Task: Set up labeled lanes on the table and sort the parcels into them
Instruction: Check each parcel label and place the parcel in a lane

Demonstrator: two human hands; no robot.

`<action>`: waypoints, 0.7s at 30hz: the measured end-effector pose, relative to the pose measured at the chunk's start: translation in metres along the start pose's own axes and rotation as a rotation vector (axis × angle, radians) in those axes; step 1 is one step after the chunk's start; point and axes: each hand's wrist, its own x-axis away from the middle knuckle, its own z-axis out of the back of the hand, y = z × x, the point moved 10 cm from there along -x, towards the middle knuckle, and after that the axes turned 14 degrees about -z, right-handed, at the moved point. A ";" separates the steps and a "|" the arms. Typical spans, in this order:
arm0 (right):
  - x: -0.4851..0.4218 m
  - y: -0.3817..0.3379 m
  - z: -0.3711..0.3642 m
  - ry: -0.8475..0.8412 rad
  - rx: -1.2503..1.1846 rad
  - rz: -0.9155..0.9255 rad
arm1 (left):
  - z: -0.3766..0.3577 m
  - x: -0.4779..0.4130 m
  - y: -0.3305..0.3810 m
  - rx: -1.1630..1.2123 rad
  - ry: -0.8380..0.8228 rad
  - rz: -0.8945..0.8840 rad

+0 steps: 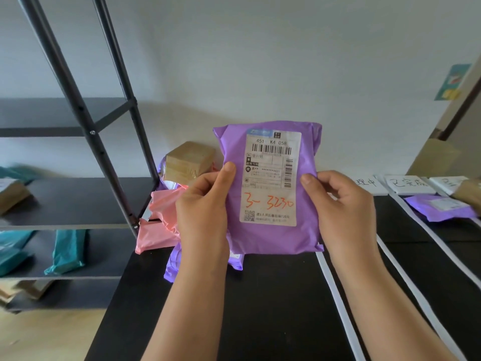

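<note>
Several teal parcels [66,251] lie on the lower boards of a dark shelf unit [78,201] at far left, with a brown parcel [11,196] on the board above them. Just right of the shelf's legs, at the back-left corner of the black tabletop [247,308], sits an unsorted pile: a taped cardboard box [188,161] on top, pink mailers [161,225] below it, and a purple mailer [173,264] sticking out at the front. The left hand [205,201] grips the left edge of the held purple parcel [270,238], its fingers [205,182] curled round the edge and its thumb pressed on the front face. This parcel is raised upright clear of the tabletop, in front of the pile and left of the lanes, with its white shipping label [270,178] facing the camera. The label shows a barcode and "3-3230" handwritten in orange. The right hand [341,204] grips the opposite edge in the same manner, fingers curled behind and thumb on the front. To the right, white strips [338,298] run along the tabletop from front to back, dividing it into lanes. White label cards [406,185] with handwritten characters stand at the far ends of the lanes. A second purple parcel [440,209] lies flat in a lane at far right, near the cards. A brown object at the right edge is blurred and cannot be identified.
</note>
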 end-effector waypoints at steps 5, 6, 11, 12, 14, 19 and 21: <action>0.002 -0.002 0.002 -0.033 -0.068 -0.061 | -0.001 0.003 0.010 0.043 -0.019 0.008; 0.001 -0.003 0.004 -0.028 -0.079 -0.075 | -0.002 0.003 0.011 0.042 -0.032 0.009; -0.006 0.003 0.016 0.031 -0.151 -0.161 | -0.007 0.006 0.014 -0.007 -0.139 0.021; -0.007 0.005 0.017 0.037 -0.166 -0.182 | -0.008 0.007 0.014 -0.021 -0.163 0.020; -0.010 0.007 0.016 0.035 -0.174 -0.203 | -0.008 0.008 0.013 -0.032 -0.174 0.015; -0.011 0.013 0.002 -0.069 -0.161 -0.233 | 0.002 0.004 0.016 -0.004 -0.058 -0.046; -0.009 0.023 -0.012 -0.166 -0.189 -0.302 | 0.008 0.002 0.018 -0.017 -0.008 -0.083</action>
